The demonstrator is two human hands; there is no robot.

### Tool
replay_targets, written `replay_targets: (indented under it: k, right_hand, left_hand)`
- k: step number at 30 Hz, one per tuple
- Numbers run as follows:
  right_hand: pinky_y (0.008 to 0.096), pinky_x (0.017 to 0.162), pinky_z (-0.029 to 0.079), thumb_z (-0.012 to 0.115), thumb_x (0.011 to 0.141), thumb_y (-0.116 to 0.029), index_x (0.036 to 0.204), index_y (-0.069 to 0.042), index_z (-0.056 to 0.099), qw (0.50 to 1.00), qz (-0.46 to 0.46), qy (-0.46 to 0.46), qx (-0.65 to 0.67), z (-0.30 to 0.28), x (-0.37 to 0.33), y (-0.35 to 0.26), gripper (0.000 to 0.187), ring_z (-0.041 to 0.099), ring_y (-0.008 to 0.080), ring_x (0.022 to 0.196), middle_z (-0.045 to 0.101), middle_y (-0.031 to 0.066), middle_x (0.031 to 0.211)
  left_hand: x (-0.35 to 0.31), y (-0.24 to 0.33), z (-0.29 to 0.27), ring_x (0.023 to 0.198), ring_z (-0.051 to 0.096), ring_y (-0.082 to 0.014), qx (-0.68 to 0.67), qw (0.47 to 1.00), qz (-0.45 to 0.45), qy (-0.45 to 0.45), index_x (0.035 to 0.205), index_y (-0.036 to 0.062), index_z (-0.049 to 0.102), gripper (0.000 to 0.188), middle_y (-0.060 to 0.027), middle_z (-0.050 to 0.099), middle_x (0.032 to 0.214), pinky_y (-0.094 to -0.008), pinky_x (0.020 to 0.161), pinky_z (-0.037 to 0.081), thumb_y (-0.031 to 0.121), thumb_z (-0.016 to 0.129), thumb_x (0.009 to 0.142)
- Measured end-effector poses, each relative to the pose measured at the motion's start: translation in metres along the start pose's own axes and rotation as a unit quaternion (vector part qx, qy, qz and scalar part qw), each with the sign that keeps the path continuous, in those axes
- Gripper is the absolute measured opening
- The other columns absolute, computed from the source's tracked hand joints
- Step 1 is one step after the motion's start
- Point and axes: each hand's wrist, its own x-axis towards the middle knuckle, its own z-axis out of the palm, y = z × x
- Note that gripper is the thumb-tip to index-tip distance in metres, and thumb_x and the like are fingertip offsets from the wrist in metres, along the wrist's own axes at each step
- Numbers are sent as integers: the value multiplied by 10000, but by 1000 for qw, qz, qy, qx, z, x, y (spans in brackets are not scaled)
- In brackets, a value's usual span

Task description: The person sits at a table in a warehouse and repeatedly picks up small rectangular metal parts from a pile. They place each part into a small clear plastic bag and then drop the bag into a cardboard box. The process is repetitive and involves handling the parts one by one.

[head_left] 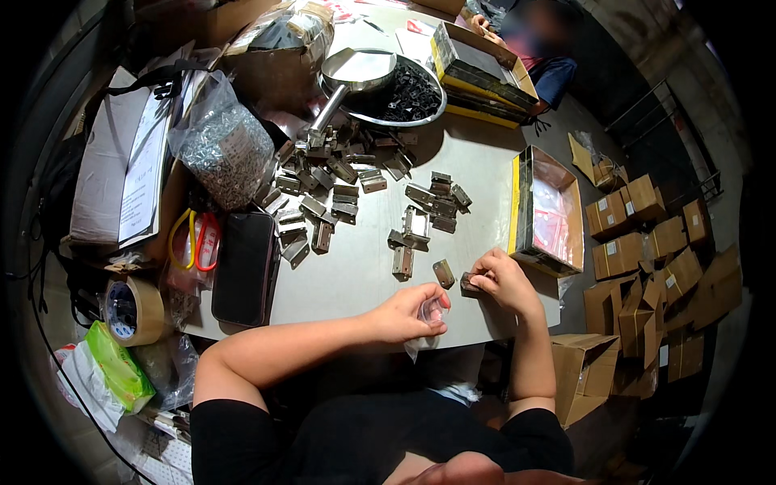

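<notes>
At the table's near edge, my left hand (410, 314) is curled around a small clear plastic bag (432, 310), part of which hangs below the fingers. My right hand (503, 279) pinches a metal hinge (470, 284) low over the tabletop. Between the two hands lies a single loose hinge (444, 274). Farther off, a small group of hinges (416, 224) rests on the table, some stacked on others. A larger heap of hinges (331, 186) spreads to the left of it.
Behind the heap stands a metal bowl (437, 113) of black parts with a scoop (360, 68) on it. An open box (574, 202) of clear bags is at the right edge. A bag of screws (226, 145), phone (243, 271) and tape roll (136, 309) line the left. Another person sits across.
</notes>
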Motion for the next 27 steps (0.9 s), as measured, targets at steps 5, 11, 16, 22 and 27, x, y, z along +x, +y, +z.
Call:
replay_targets:
  k: [5,11,16,22,27]
  right_hand:
    - [326,685,503,660,836,-70,931,-3,641,989,35,41,137,-1,-12,-37,117,634,261,771,622,136,838]
    - [343,669,504,701,799,-34,923,-22,657,970,-181,-47,156,-1,-16,-88,132,626,288,759,620,125,844]
    - [371,741,519,636,721,50,1009,-69,661,984,-166,-3,71,10,7,-56,312,630,296,887,613,135,1085]
    - [394,768,518,604,708,34,985,-65,630,989,-135,36,-43,24,25,-45,295,614,346,915,599,150,1067]
    - [423,702,508,636,803,-47,883,-38,599,990,-86,102,-44,29,44,-41,88,619,362,783,605,166,941]
  left_hand:
    - [-4,4,2,782,507,-48,-134,985,-96,-47,1111,55,521,361,33,530,854,-203,703,443,108,745,834]
    - [-3,9,-2,834,549,-68,-194,963,-151,-106,1146,64,524,386,17,566,910,-211,705,460,116,744,833]
    - [-7,20,0,785,561,-68,-204,954,-183,-120,1170,79,523,396,25,582,886,-215,647,465,147,737,843]
    - [-7,20,-2,792,553,-66,-200,951,-190,-137,1178,83,518,404,24,586,888,-207,656,459,140,736,843]
    - [-3,9,-1,799,548,-62,-225,949,-177,-135,1189,80,507,419,21,580,892,-198,667,453,132,736,842]
